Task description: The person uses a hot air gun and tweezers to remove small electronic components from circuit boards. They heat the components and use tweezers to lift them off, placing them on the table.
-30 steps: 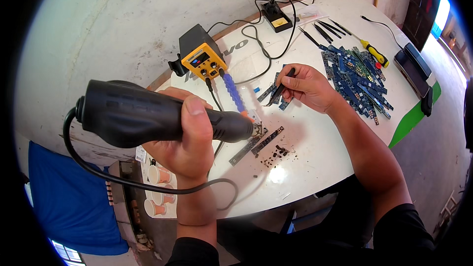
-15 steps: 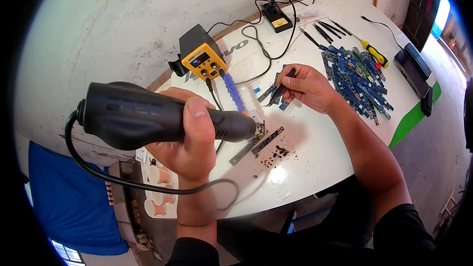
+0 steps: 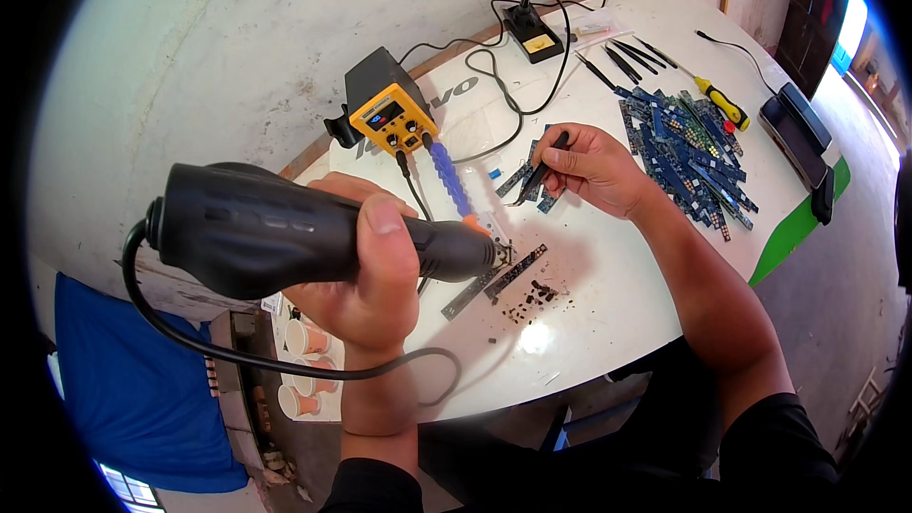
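Note:
My left hand (image 3: 366,271) grips a black hot-air gun (image 3: 256,228), its nozzle tip aimed down at two narrow dark circuit strips (image 3: 494,280) lying on the white table (image 3: 608,323). A small pile of tiny dark removed parts (image 3: 534,296) lies just right of the strips. My right hand (image 3: 594,169) holds black tweezers (image 3: 539,174), their tips over a few blue board pieces (image 3: 521,180) further back on the table.
A yellow-fronted rework station (image 3: 385,109) with a blue hose (image 3: 451,180) stands at the back left. A heap of blue circuit strips (image 3: 689,152) lies right, with spare tweezers (image 3: 622,59), a yellow-handled screwdriver (image 3: 722,103), a black box (image 3: 534,38) and phones (image 3: 803,133). Paper cups (image 3: 304,370) sit below the table.
The hot-air gun's nozzle has edged slightly lower and right toward the strips. My right hand with the tweezers has stayed in place.

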`<state>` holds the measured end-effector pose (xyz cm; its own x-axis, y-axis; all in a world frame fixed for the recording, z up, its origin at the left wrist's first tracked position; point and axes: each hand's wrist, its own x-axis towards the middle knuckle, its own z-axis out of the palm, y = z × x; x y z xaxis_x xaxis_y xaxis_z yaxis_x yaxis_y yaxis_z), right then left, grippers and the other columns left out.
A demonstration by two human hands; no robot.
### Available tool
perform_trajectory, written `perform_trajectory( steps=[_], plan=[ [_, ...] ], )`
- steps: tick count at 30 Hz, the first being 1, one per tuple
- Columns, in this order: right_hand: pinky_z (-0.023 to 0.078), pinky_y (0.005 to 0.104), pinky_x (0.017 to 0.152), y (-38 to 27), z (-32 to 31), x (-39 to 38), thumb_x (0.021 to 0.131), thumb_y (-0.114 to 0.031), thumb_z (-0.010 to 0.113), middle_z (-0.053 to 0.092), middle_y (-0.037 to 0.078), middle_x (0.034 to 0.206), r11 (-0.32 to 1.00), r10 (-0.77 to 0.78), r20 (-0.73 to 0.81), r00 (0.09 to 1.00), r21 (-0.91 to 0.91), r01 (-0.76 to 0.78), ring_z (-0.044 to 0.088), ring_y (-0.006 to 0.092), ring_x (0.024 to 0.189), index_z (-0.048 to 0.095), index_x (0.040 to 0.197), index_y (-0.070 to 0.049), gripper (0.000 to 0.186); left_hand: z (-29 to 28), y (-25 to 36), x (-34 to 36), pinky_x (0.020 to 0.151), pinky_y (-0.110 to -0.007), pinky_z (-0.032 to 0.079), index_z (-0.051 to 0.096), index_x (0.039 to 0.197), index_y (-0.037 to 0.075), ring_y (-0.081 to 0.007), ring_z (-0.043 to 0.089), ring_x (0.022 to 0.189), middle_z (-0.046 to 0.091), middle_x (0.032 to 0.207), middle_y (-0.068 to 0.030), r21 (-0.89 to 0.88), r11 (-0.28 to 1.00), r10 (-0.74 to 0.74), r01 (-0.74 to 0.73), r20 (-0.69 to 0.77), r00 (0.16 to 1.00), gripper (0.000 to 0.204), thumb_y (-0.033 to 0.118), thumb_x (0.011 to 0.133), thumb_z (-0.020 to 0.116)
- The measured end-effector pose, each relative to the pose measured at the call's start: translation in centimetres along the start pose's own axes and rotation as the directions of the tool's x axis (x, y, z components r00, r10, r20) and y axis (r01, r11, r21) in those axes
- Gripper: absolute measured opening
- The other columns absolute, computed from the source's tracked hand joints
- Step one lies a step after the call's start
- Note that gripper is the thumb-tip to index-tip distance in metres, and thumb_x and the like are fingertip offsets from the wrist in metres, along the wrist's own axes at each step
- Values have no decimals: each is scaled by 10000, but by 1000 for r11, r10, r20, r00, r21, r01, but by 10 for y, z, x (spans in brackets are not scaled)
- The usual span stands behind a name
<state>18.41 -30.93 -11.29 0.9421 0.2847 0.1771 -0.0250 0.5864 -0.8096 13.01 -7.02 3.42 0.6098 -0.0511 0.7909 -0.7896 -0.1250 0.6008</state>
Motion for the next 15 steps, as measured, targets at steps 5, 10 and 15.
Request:
perform_trajectory(
  steps=[5, 10, 15],
  plan=[
    [529, 289, 740, 0, 1, 0, 1023, -133, 664, 644, 41, 897, 1000, 3, -1, 1000, 3, -3, 619, 125, 775, 645, 1021, -29, 106, 7, 3, -1, 712, -296, 524, 475, 1054, -15, -148, 582, 705, 655, 777, -96, -69, 997, -25, 22, -33, 999, 321, 103, 865, 706],
    [529, 291, 741, 0, 0, 0, 1022, -128, 664, 646, 43, 906, 1000, 1, -2, 1000, 5, -1, 620, 127, 775, 644, 1018, -28, 102, 4, 1, 1, 726, -296, 520, 476, 1047, -15, -148, 581, 711, 655, 773, -94, -32, 998, -54, 53, -43, 998, 318, 113, 868, 705],
    [527, 287, 740, -1, 1, 0, 1019, -131, 666, 647, 44, 888, 1000, 12, -21, 1000, -14, -12, 617, 127, 769, 644, 1014, -25, 108, -3, 0, 2, 745, -294, 487, 511, 967, -5, -153, 574, 713, 651, 756, -81, 71, 996, -44, 47, -44, 998, 260, 139, 863, 702]
  ],
)
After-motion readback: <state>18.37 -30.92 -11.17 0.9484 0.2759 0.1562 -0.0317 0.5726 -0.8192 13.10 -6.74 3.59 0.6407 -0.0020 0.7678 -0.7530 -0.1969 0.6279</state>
